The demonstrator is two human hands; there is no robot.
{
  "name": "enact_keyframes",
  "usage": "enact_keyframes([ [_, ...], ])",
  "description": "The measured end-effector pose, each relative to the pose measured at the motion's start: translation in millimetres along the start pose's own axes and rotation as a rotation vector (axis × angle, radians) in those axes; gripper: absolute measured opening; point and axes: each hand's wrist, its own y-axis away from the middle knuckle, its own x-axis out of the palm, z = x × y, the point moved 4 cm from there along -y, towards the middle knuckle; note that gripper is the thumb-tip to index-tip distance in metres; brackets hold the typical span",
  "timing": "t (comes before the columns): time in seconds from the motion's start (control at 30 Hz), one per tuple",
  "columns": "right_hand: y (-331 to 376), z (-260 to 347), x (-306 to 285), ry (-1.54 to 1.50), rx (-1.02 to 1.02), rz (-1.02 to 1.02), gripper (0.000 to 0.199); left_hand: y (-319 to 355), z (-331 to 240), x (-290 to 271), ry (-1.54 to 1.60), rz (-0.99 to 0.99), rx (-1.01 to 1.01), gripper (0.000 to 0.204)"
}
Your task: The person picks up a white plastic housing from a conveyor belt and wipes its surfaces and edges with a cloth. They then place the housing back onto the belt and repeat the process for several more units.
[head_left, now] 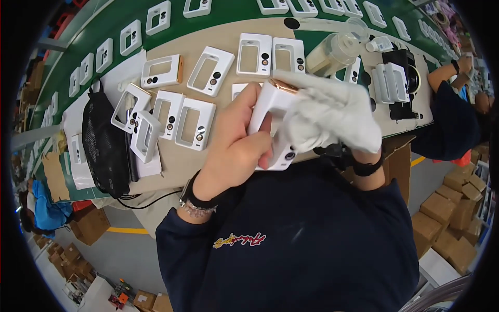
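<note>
My left hand (236,143) grips a white plastic housing (271,96), a rectangular frame with a large opening, a gold-coloured end and dark round parts near its lower corner. The fingers wrap round one side, partly through the opening. A crumpled white cloth (335,112) lies against the other side of the housing. My right hand (368,157) is behind and under that cloth, and only a bit near the wrist shows. The cloth looks bunched in its grasp; the fingers themselves are hidden. Similar white housings (210,71) lie on the table just beyond my hands.
Several more housings stand along the green conveyor (179,22) at the back. A black mesh pouch (106,138) lies at left. A clear plastic bottle (332,52) and a black fixture (403,78) are at right. Another person (452,112) works at far right, near cardboard boxes (447,208).
</note>
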Motion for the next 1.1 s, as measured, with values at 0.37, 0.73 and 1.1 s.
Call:
enact_keyframes([
  [0.37, 7.6, 15.3, 25.0, -0.121, -0.242, -0.170, 0.042, -0.3, 9.0, 10.1, -0.130, -0.026, 0.175, 0.032],
  [0.73, -6.7, 24.2, 17.1, 0.526, -0.188, -0.093, 0.029, -3.7, 6.2, 19.8, -0.531, -0.045, 0.489, 0.028],
  [1.1, 13.5, -40.2, 71.9, 0.088, -0.545, -0.577, 0.052, -21.3, 26.1, 5.0, 0.481, -0.370, 0.526, 0.018],
])
